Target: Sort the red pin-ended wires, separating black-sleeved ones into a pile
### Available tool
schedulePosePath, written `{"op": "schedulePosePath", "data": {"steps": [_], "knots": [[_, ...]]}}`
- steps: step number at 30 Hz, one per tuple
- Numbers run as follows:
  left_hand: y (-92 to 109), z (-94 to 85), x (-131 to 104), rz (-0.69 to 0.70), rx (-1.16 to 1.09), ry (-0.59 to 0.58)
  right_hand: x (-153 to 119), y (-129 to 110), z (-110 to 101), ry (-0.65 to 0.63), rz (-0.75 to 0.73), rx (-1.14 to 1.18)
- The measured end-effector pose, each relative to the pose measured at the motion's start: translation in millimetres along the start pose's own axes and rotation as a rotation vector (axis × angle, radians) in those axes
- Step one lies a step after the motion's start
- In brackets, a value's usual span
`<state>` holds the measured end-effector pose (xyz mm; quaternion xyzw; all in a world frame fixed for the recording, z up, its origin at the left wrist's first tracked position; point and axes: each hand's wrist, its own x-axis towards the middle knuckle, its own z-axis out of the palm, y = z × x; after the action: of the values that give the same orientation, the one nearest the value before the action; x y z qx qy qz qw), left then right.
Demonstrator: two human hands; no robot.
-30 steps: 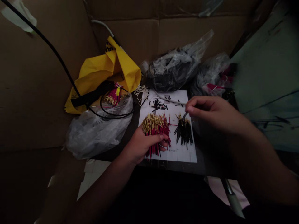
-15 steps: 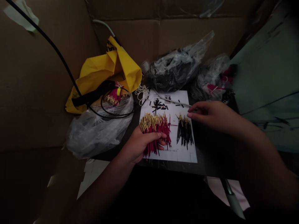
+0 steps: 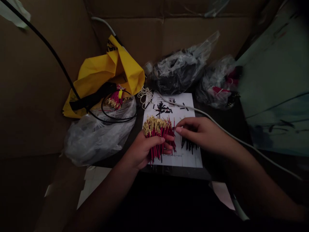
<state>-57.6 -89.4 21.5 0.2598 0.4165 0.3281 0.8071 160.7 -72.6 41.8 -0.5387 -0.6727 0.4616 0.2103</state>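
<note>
At eight o'clock over the paper point(image 3: 185, 161), gold-tipped red wires point(image 3: 156, 127) are being clasped by left fingers point(image 3: 155, 141); the grip of right fingers point(image 3: 187, 133) cannot be told.

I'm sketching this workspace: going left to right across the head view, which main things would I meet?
Yellow bag, bundle of red wires, right hand, pale green board.

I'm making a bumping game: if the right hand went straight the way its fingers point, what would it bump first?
Probably the gold-tipped red wires in and beside the left hand. The right hand points at their edge and looks very close, though depth is unclear: it might pass just above.
</note>
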Motion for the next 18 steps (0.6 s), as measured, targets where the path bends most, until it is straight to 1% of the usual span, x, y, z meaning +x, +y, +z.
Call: {"op": "schedulePosePath", "data": {"steps": [3, 5, 7, 13, 15, 18], "knots": [[-0.3, 1.8, 0.6, 0.011, -0.032, -0.012, 3.4, -5.8, 20.0, -0.073, -0.002, 0.225], [-1.0, 1.9, 0.9, 0.015, -0.035, -0.016, 6.8, -5.4, 28.1, -0.105, 0.014, 0.362], [-1.8, 1.1, 1.0, 0.008, -0.033, -0.024, 9.9, -3.1, 32.7, -0.114, 0.039, 0.45], [-3.8, -0.6, 1.1, -0.016, -0.073, -0.082, 13.8, 3.5, 37.4, -0.09, 0.099, 0.537], [-3.7, -0.2, 1.1, -0.015, -0.095, -0.076, 13.9, 4.4, 37.4, -0.074, 0.11, 0.57], [-3.6, 1.2, 1.5, -0.022, -0.11, -0.035, 13.6, 4.0, 36.3, -0.046, 0.136, 0.6]]}}
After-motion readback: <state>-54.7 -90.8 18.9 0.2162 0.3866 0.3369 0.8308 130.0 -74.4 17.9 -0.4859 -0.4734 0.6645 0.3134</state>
